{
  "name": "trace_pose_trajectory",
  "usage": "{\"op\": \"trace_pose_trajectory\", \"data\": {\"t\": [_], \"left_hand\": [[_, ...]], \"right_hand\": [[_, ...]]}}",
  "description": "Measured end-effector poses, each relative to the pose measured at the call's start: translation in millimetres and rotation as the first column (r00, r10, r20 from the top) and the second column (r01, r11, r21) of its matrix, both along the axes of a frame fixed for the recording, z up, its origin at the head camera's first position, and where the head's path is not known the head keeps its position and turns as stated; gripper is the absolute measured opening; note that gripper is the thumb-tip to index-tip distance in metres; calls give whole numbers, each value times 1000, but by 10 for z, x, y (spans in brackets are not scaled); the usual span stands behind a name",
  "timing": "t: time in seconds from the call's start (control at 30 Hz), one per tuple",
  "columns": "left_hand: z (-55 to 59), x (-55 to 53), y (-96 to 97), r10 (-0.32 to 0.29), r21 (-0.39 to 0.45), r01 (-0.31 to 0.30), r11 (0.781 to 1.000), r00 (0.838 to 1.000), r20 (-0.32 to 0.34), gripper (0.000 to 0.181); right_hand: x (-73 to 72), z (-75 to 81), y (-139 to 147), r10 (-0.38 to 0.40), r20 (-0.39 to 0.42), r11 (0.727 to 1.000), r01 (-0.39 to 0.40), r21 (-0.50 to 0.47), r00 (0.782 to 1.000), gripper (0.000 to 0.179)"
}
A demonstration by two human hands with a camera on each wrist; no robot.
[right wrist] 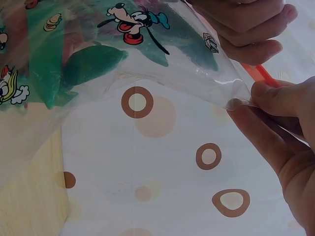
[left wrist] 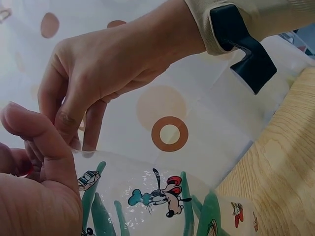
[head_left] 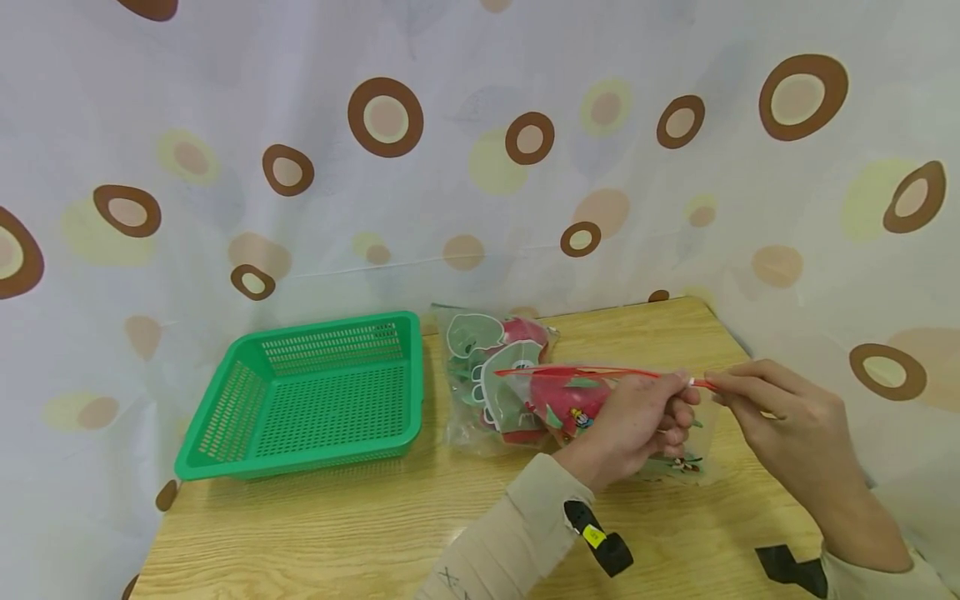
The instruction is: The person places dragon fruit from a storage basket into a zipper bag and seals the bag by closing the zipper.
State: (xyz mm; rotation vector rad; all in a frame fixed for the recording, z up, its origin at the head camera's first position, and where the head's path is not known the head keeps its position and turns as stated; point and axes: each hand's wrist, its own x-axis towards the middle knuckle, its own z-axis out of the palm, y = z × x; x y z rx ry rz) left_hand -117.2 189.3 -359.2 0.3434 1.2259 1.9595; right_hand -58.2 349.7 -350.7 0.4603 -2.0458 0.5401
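A clear zip bag [head_left: 573, 400] printed with cartoon characters and green leaf shapes hangs from both hands over the right part of the table. Along its top edge runs a red zip strip [head_left: 585, 370], with a small white slider [head_left: 691, 382] between the hands. My left hand [head_left: 637, 425] grips the strip beside the slider, fingers curled under and thumb on top. At the right end of the strip, my right hand [head_left: 787, 421] pinches the bag's corner between thumb and fingers; the right wrist view shows this right hand [right wrist: 290, 118] holding the clear plastic edge.
Behind the held bag lies another clear bag [head_left: 465, 367] with green, white and red shapes. A green perforated basket [head_left: 408, 408] stands on the left of the wooden table [head_left: 315, 525]. A white cloth [head_left: 465, 200] with brown rings hangs behind the table.
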Motion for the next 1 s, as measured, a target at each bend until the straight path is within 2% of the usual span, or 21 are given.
{"op": "trace_pose_trajectory", "data": {"t": [0.43,1.0], "left_hand": [[-57,-59,-132,12,-14,-12,1000,1000,-6,31],[-106,-128,-296,-15,-3,15,1000,1000,-24,31]], "right_hand": [[3,-20,-8,-24,-12,1000,24,10,1000,54],[18,-25,-20,-20,0,1000,20,5,1000,55]]}}
